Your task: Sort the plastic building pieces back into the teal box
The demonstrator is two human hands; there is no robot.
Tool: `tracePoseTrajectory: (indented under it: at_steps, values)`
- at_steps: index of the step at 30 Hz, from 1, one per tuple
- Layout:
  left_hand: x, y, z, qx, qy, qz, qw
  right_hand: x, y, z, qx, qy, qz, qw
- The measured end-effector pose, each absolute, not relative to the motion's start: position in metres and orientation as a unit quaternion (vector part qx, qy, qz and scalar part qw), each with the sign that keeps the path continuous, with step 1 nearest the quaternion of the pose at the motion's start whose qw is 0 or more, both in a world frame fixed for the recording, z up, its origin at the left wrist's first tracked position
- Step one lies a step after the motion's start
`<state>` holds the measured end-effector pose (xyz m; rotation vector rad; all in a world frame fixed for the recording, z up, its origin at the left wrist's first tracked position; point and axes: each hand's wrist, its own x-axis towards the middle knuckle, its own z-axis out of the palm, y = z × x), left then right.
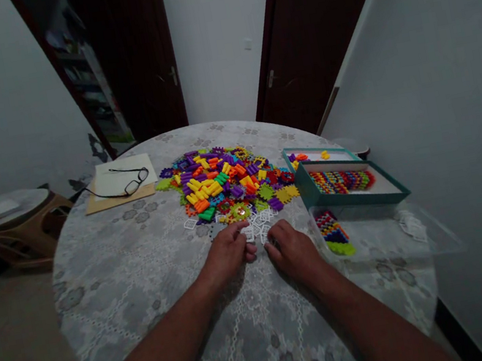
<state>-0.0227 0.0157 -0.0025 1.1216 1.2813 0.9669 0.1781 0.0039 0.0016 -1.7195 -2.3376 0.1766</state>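
Observation:
My left hand point(229, 250) is closed, its thumb and fingers pinching a white square plastic frame point(249, 234). Just to the right, my right hand point(295, 253) is curled with its fingertips down at the edge of the loose white frames point(263, 219). Whether a piece sits between those fingertips is hidden. Beyond both hands spreads a heap of colourful plastic building pieces point(217, 181), with gear shapes and ribbed connectors in yellow, purple, orange, green and red. A yellow-green gear piece point(241, 211) lies at the near edge of the heap.
On the right are a teal box point(356, 200) with rows of connectors, its shallow lid point(343, 153), and a clear plastic tub point(383, 245) with sorted pieces and white frames. Eyeglasses point(133, 187) rest on papers point(104, 173) at the left. A patterned cloth covers the round table point(144, 266).

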Motion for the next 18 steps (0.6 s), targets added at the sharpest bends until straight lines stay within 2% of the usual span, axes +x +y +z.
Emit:
tracePoseTrajectory:
  at_steps: [12, 18]
  values:
    - [-0.021, 0.015, -0.004, 0.464, 0.537, 0.409, 0.573, 0.171, 0.005, 0.003, -0.568, -0.821, 0.01, 0.054]
    - [-0.022, 0.015, -0.005, 0.478, 0.534, 0.407, 0.567, 0.176, 0.017, -0.006, -0.593, -0.802, 0.024, 0.066]
